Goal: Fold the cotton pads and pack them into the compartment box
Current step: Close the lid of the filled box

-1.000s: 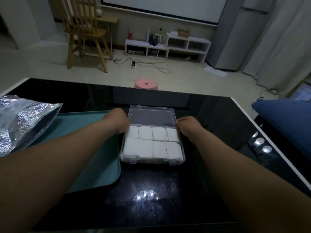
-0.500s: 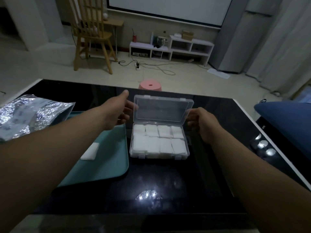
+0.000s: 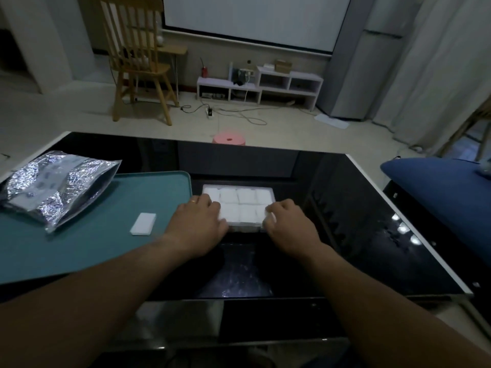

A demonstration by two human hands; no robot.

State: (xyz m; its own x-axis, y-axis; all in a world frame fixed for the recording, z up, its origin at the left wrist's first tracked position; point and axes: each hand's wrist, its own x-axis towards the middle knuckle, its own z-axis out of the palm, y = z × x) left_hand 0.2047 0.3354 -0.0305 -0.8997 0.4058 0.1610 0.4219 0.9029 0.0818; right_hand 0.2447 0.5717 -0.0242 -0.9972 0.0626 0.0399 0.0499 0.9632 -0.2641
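A clear compartment box (image 3: 239,191) lies on the black table, its lid down over several folded white cotton pads (image 3: 245,197). My left hand (image 3: 198,227) rests on the box's front left corner, fingers curled over the lid. On the front right corner lies my right hand (image 3: 288,227), fingertips pressing at the front edge. One loose white cotton pad (image 3: 143,223) sits on the teal tray (image 3: 79,240) to the left.
A crinkled silver foil bag (image 3: 53,187) lies on the tray's far left part. The glossy black table (image 3: 345,221) has a white rim on the right. A blue cushion (image 3: 438,187) sits beyond it. A pink stool (image 3: 229,138) stands past the far edge.
The lid, held open and upright half a second ago, is now down over the pads. Both hands moved from the lid's sides to the box's front corners.
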